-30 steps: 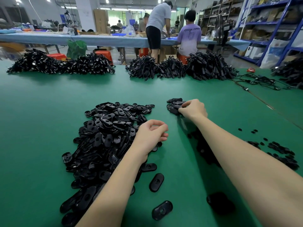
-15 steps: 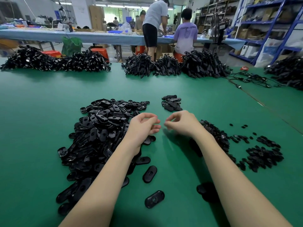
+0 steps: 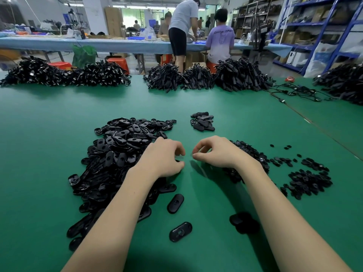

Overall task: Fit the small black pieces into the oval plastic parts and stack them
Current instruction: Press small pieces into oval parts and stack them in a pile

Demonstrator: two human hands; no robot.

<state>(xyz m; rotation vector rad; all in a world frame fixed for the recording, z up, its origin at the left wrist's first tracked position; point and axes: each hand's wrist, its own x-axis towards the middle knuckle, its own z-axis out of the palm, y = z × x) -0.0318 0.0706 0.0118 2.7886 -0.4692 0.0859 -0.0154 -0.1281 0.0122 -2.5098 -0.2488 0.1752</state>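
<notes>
From the head view, take the big heap of oval plastic parts point(image 3: 121, 154) as your landmark. Your left hand point(image 3: 163, 158) sits at its right edge with fingers curled downward, the thumb against a dark bit below them; what it pinches, if anything, you cannot tell from here. Your right hand point(image 3: 216, 152) is just right of that, fingertips nearly meeting the left's, fingers curled with the tips close together (any piece between them is too small to make out).

Right of the heap, past your right wrist, lies the mound of small black pieces point(image 3: 249, 154), with looser scatter point(image 3: 308, 179) trailing farther right. Beyond the heap's far right corner sits a small stack of finished ovals point(image 3: 202, 122).

Nearer you than the heap, two loose ovals lie on bare green mat point(image 3: 39, 154): one point(image 3: 175, 203) with its long axis running near-left to far-right, another point(image 3: 180, 231) closer still, tilted the same way. A blurred dark lump point(image 3: 243, 222) rests right of them. Open mat spreads left of the heap and between it and the far bundles point(image 3: 196, 78).
</notes>
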